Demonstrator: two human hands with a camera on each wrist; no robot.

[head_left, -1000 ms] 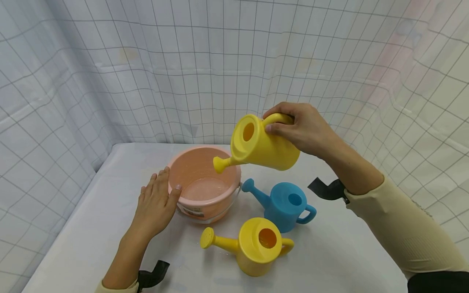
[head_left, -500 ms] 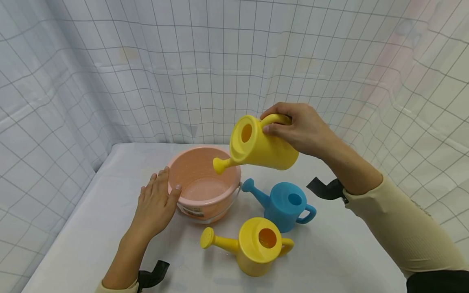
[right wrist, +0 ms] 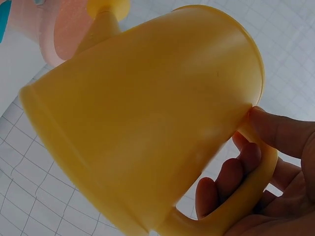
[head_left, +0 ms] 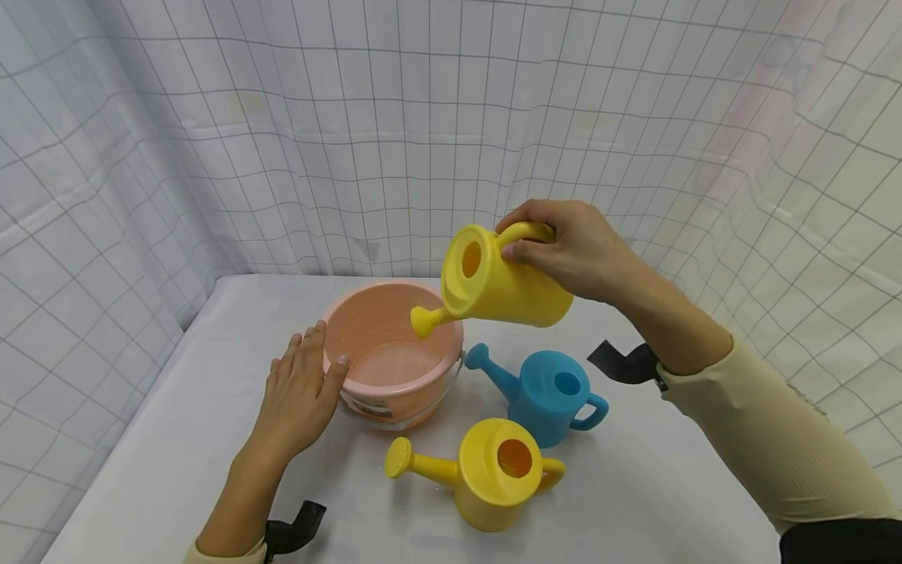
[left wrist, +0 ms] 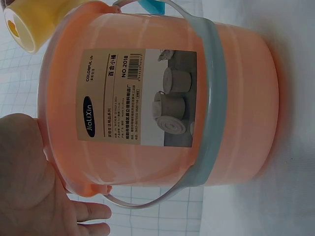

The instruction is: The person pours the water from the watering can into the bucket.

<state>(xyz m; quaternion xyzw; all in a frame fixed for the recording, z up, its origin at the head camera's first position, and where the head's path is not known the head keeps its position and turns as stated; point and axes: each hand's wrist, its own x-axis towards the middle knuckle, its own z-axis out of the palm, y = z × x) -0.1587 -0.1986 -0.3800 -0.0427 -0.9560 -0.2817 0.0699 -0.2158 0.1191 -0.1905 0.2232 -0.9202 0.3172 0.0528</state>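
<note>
In the head view my right hand grips the handle of a yellow watering can, held up and tipped so its spout hangs over a pink bucket. The right wrist view shows the fingers curled through the can's handle, thumb near its top. My left hand rests with straight fingers against the bucket's left rim. Seen from the left wrist, the bucket wall carries a paper label and a grey handle hanging down. Inside the bucket, the bottom looks wet.
A blue watering can stands upright right of the bucket. Nearer stands a second yellow watering can, upright, spout to the left, liquid in its opening. All stand on a white-covered table, enclosed by a white checked curtain.
The right hand and the yellow watering can have shifted slightly left, and the can tips a little further forward. The left hand and bucket have stayed put.
</note>
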